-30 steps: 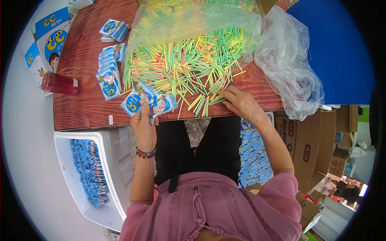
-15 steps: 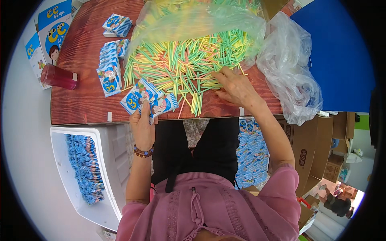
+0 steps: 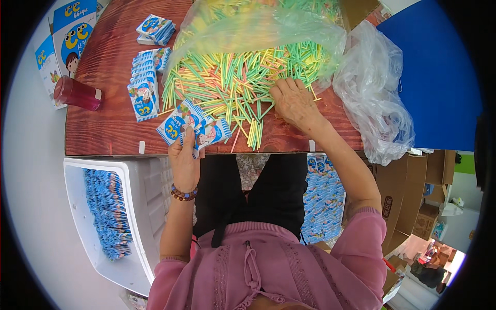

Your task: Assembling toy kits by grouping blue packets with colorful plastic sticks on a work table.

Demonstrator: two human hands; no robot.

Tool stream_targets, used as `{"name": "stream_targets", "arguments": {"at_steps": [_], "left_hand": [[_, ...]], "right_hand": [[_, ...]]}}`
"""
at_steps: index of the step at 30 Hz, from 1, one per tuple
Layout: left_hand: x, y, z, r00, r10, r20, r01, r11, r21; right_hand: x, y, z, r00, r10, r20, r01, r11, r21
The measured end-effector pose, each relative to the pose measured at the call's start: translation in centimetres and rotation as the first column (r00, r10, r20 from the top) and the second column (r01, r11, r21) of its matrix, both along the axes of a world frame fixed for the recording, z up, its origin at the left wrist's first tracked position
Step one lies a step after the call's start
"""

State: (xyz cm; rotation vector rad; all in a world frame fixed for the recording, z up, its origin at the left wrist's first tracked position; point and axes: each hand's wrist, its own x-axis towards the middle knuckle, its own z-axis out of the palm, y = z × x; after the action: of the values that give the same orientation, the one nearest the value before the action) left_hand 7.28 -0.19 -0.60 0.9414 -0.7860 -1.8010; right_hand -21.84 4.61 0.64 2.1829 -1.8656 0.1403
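Near the table's front edge, my left hand [image 3: 184,161] pinches a few small blue-and-white packets [image 3: 182,122], fanned out between thumb and fingers. My right hand [image 3: 295,103] lies palm down at the right front of a heap of thin coloured sticks [image 3: 222,82] in yellow, green and pink. Its fingers curl down against the sticks, and the fingertips are partly hidden, so what they grip does not show. The sticks spill from a clear plastic bag [image 3: 258,28]. Left of the heap lies an overlapping row of packets [image 3: 143,88], with a small stack of packets [image 3: 156,28] behind it.
A red-lidded jar [image 3: 77,94] and printed cartons [image 3: 70,39] stand at the table's left. Crumpled clear plastic [image 3: 369,93] hangs over the right edge beside a blue panel [image 3: 434,72]. Below the table are a white foam box [image 3: 132,206] of packets and cardboard boxes [image 3: 403,196].
My right hand has drawn its fingers in, from spread over the sticks to curled down at the heap's edge. The left hand keeps its packets almost in place.
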Motion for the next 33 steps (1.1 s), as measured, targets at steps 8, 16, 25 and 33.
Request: {"name": "stream_targets", "arguments": {"at_steps": [8,16,25,33], "left_hand": [[-0.1,0.0,0.1,1.000,0.013,0.015,-0.013,1.000,-0.002],[-0.2,0.1,0.4,1.000,-0.004,-0.003,0.004,1.000,-0.018],[-0.3,0.2,0.5,1.000,0.010,0.017,-0.011,0.999,0.035],[0.0,-0.1,0.3,1.000,-0.015,-0.020,0.015,1.000,0.005]], "right_hand": [[-0.3,0.1,-0.7,0.986,-0.036,0.162,0.054,0.993,-0.107],[0.5,-0.1,0.4,0.223,-0.159,0.962,0.268,0.958,0.097],[5.0,1.2,-2.3,-0.034,0.020,0.999,0.212,0.977,-0.013],[4.9,1.3,-2.7,0.094,-0.025,0.995,0.075,0.997,0.018]]}}
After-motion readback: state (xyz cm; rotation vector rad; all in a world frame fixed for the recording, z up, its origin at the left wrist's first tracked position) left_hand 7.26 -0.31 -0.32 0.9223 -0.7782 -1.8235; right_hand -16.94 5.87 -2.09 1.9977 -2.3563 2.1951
